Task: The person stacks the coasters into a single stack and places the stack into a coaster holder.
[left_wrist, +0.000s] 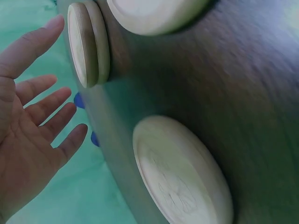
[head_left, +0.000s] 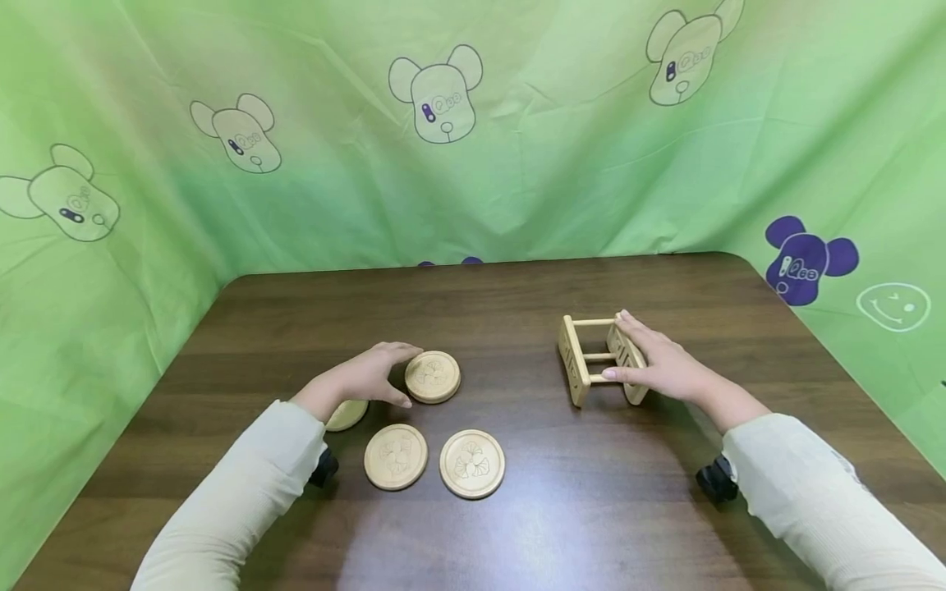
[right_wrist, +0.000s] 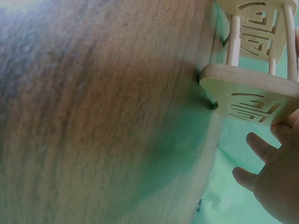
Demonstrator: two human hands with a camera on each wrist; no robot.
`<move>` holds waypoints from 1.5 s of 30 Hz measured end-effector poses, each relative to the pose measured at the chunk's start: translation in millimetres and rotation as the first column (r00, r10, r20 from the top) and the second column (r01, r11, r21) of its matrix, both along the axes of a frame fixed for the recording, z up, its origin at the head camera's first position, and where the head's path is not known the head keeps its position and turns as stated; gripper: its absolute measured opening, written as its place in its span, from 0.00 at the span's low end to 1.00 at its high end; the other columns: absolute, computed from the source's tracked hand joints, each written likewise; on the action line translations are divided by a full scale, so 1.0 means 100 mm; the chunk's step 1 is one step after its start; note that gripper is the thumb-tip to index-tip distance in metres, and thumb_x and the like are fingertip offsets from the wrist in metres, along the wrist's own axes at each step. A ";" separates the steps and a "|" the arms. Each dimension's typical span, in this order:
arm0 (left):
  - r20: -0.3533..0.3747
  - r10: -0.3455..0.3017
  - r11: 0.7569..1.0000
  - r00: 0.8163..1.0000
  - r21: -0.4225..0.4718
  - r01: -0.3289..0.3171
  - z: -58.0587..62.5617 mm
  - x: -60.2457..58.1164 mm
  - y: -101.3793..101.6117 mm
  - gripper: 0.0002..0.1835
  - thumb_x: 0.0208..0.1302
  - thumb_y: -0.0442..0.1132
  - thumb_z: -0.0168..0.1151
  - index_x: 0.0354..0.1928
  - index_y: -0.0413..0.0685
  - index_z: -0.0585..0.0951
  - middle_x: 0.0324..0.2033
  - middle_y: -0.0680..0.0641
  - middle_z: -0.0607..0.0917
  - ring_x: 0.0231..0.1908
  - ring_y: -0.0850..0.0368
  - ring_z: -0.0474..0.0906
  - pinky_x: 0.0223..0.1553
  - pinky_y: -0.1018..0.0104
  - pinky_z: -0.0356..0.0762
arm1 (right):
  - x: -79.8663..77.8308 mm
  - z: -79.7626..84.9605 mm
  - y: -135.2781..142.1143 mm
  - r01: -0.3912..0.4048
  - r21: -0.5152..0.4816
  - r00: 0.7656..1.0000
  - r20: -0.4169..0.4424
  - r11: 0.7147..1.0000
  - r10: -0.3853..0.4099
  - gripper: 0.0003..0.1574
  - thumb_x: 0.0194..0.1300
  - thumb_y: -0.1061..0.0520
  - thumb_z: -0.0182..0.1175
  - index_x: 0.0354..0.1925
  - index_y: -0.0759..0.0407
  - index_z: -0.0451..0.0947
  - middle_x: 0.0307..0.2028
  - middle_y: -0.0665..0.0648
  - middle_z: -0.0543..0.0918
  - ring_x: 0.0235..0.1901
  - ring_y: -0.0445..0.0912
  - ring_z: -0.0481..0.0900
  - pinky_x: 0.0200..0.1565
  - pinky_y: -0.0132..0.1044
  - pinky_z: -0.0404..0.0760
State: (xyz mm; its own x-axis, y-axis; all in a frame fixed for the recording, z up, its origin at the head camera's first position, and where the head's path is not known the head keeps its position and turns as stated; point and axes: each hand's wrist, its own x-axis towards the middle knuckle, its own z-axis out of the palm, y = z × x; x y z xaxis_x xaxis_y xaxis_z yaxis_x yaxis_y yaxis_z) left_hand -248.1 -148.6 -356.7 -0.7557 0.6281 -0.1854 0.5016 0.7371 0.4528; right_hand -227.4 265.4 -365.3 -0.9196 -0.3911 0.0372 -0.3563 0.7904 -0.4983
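Note:
My left hand (head_left: 373,373) reaches over the table with fingers spread beside a stack of two round wooden coasters (head_left: 432,376). The left wrist view shows its fingers (left_wrist: 49,105) straight, apart from the stack (left_wrist: 88,44). Two more coasters, one (head_left: 396,457) on the left and one (head_left: 472,465) on the right, lie nearer with engraved faces up. Another coaster (head_left: 346,414) is partly hidden under the left wrist. My right hand (head_left: 661,361) holds the right side panel of a small wooden rack (head_left: 574,361), its thumb at the front rod. Cut-out patterns mark the panel (right_wrist: 247,105).
A brown wood-grain table (head_left: 502,304) carries everything. Green cloth (head_left: 517,164) with printed bear heads hangs behind it and along both sides. Dark wrist-worn devices (head_left: 715,480) sit below the pale sleeves (head_left: 244,484).

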 end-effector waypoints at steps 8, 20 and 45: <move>0.008 0.034 0.999 0.999 0.006 -0.034 -0.03 0.08 -0.17 0.41 0.44 0.42 0.67 0.61 0.39 0.60 0.59 0.38 0.60 0.59 0.42 0.51 0.54 0.48 0.53 | -0.01 -0.01 0.00 0.005 0.001 1.000 0.007 1.000 -0.005 0.54 0.52 0.42 0.58 0.63 0.70 0.44 0.63 0.68 0.43 0.58 0.68 0.44 0.52 0.63 0.44; -0.033 0.078 0.997 0.996 -0.015 -0.078 -0.10 0.15 -0.41 0.41 0.43 0.46 0.68 0.59 0.38 0.63 0.57 0.38 0.63 0.57 0.39 0.55 0.52 0.42 0.51 | -0.02 -0.02 0.00 0.005 -0.002 1.000 0.003 1.000 -0.005 0.54 0.52 0.42 0.58 0.63 0.69 0.44 0.63 0.68 0.43 0.58 0.68 0.44 0.52 0.62 0.45; -0.092 0.170 0.982 0.981 -0.066 -0.177 -0.22 0.25 -0.70 0.41 0.37 0.48 0.69 0.56 0.38 0.67 0.53 0.36 0.67 0.53 0.37 0.59 0.42 0.41 0.56 | -0.02 -0.04 0.01 0.009 -0.003 1.000 0.004 1.000 -0.009 0.54 0.52 0.42 0.57 0.63 0.69 0.44 0.63 0.68 0.44 0.58 0.68 0.44 0.52 0.62 0.44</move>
State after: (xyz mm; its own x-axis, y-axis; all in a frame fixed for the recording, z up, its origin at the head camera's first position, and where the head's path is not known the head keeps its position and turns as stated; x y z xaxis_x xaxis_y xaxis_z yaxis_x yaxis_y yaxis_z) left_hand -223.0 -218.2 -378.7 -0.8671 0.4732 -0.1557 0.3978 0.8459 0.3553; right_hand -229.4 266.2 -369.3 -0.9233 -0.3825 0.0347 -0.3470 0.7921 -0.5021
